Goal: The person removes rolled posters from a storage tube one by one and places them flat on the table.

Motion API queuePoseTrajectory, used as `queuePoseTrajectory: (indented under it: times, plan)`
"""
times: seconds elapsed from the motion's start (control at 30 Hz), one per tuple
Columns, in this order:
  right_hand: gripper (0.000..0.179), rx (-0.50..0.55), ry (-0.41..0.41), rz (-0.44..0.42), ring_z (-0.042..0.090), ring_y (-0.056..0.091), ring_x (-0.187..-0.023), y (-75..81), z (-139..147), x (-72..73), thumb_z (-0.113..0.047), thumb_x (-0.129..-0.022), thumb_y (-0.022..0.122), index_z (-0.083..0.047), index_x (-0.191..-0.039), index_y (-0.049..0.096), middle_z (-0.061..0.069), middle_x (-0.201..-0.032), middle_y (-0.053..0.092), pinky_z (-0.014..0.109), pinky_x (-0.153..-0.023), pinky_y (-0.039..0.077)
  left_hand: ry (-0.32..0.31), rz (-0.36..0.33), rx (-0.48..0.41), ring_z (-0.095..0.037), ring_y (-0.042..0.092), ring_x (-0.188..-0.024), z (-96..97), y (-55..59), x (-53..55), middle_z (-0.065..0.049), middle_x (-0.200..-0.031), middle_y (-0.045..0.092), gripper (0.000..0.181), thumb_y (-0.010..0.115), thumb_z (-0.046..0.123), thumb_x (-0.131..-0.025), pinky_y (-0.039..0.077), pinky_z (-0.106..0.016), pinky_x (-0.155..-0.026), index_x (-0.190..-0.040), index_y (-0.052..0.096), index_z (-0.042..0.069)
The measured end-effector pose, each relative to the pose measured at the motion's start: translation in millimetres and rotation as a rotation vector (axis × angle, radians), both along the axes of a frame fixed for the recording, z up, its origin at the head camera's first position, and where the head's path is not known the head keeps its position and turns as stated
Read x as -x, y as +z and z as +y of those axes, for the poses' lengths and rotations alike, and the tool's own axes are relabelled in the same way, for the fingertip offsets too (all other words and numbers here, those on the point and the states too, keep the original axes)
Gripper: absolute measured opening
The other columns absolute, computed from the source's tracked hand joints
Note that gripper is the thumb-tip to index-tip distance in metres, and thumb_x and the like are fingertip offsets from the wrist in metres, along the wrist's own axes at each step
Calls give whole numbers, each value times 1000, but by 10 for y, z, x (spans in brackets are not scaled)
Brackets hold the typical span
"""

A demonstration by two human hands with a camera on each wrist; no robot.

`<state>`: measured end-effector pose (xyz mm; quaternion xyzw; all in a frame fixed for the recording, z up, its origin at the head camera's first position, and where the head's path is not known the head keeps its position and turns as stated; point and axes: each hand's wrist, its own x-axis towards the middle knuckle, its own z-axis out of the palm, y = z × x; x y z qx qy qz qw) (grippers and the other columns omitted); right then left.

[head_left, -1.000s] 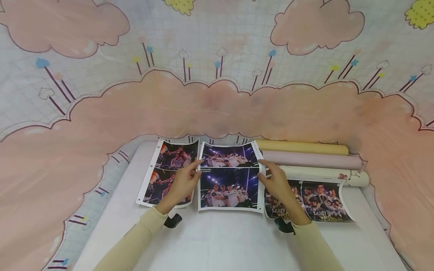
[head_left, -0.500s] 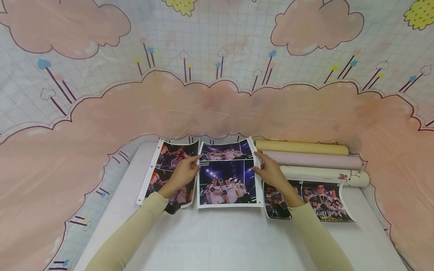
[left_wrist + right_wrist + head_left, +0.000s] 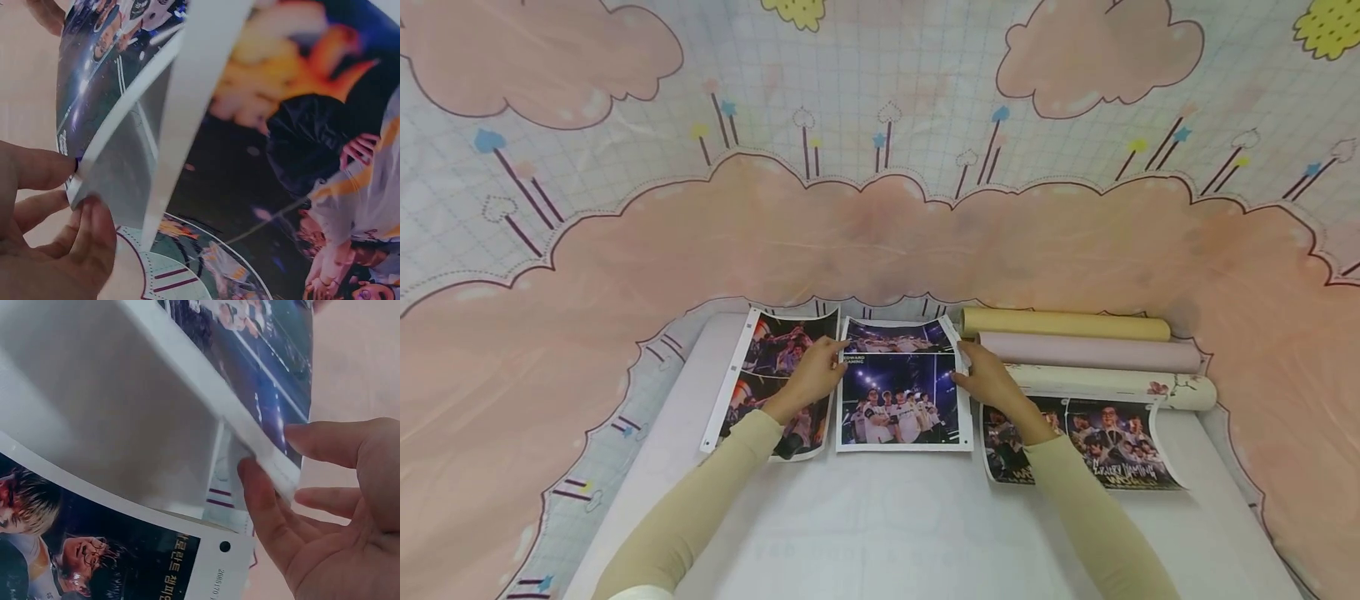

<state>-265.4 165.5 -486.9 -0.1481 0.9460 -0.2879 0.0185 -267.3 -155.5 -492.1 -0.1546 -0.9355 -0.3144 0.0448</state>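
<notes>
A printed poster (image 3: 898, 404) with two stacked group photos on a dark blue stage is held up at the middle of the table's far part. My left hand (image 3: 814, 373) pinches its left edge near the upper part. Opposite, my right hand (image 3: 994, 385) pinches the right edge between thumb and fingers. The sheet bends slightly, its far edge curling. In the left wrist view, thumb and fingers of the left hand (image 3: 56, 231) grip the poster's white margin. The right wrist view has the right hand (image 3: 337, 512) gripping the other margin, with white tabletop below.
Left of the poster lies a reddish photo sheet (image 3: 786, 346), partly under my left forearm. To the right lies another dark sheet (image 3: 1116, 446) with yellow lettering. Behind it are yellow (image 3: 1067, 324), pink (image 3: 1090, 353) and floral cream (image 3: 1090, 384) rolls. A cloud-patterned curtain (image 3: 880, 242) surrounds the table (image 3: 850, 533).
The poster has shifted away from me and slightly left, still between both hands. Its near edge sits farther up the table. My hands and forearms have moved forward with it.
</notes>
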Motion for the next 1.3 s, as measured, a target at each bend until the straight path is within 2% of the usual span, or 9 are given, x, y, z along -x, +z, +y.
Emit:
queuePoseTrajectory:
  times: [0.07, 0.2, 0.4, 0.57, 0.7, 0.83, 1.03, 1.1, 1.3]
  plan:
    - [64, -18, 3, 37, 46, 50, -128, -44, -20, 9, -17, -89, 68, 9, -142, 42, 31, -143, 46, 55, -109, 40, -1, 28, 25, -27, 55, -90, -9, -36, 13, -22, -120, 59, 47, 64, 9, -91, 49, -40, -79, -136, 56, 0]
    - [64, -89, -1, 93, 46, 53, -125, -125, -55, 28, -18, -87, 71, 7, -140, 46, 31, -142, 47, 55, -106, 43, -6, 83, 69, -37, 53, -107, -31, -109, 47, -24, -123, 58, 49, 65, 9, -89, 46, -49, -93, -136, 56, -1]
    - [67, -204, -31, 124, 45, 55, -121, -197, -117, 32, -24, -84, 75, 1, -140, 49, 27, -139, 52, 58, -101, 44, 12, 116, 190, -41, 48, -122, -45, -191, 73, -20, -127, 61, 52, 68, 15, -88, 43, -57, -101, -137, 56, 3]
    - [67, -243, -44, 108, 47, 57, -117, -194, -183, 15, -24, -84, 74, 2, -140, 49, 29, -138, 52, 57, -100, 45, 19, 81, 255, -42, 42, -135, -52, -230, 55, -19, -134, 60, 53, 68, 19, -87, 40, -62, -106, -137, 57, 6]
    - [64, -262, -48, 102, 47, 60, -114, -173, -252, -1, -24, -85, 73, 3, -138, 50, 28, -137, 53, 57, -99, 47, -13, 24, 278, -43, 38, -140, -56, -249, 31, -21, -143, 52, 55, 67, 20, -89, 34, -59, -113, -139, 54, 4]
    - [61, -285, -24, 122, 43, 61, -115, -183, -304, -13, -26, -84, 75, 0, -135, 55, 26, -133, 58, 57, -100, 45, -50, 12, 296, -45, 37, -140, -57, -285, 8, -24, -148, 46, 56, 67, 20, -89, 30, -60, -115, -139, 52, 1]
    - [58, -292, 27, 134, 41, 61, -114, -204, -329, -79, -26, -84, 76, -5, -135, 57, 21, -133, 58, 56, -97, 48, -51, 20, 230, -49, 34, -140, -87, -342, -19, -26, -153, 36, 59, 69, 20, -88, 26, -63, -116, -142, 50, 3]
    - [59, -279, 52, 125, 42, 60, -114, -198, -336, -116, -26, -84, 75, -6, -136, 56, 20, -135, 57, 56, -95, 49, -53, -5, 197, -49, 31, -142, -105, -360, -31, -25, -156, 32, 61, 70, 20, -88, 27, -63, -115, -143, 48, 4]
    - [58, -254, 78, 120, 40, 59, -117, -141, -341, -239, -29, -86, 73, -10, -138, 55, 16, -139, 54, 55, -97, 49, -101, -83, 193, -46, 29, -144, -120, -407, -75, -19, -161, 25, 64, 69, 22, -91, 31, -61, -114, -147, 43, 6]
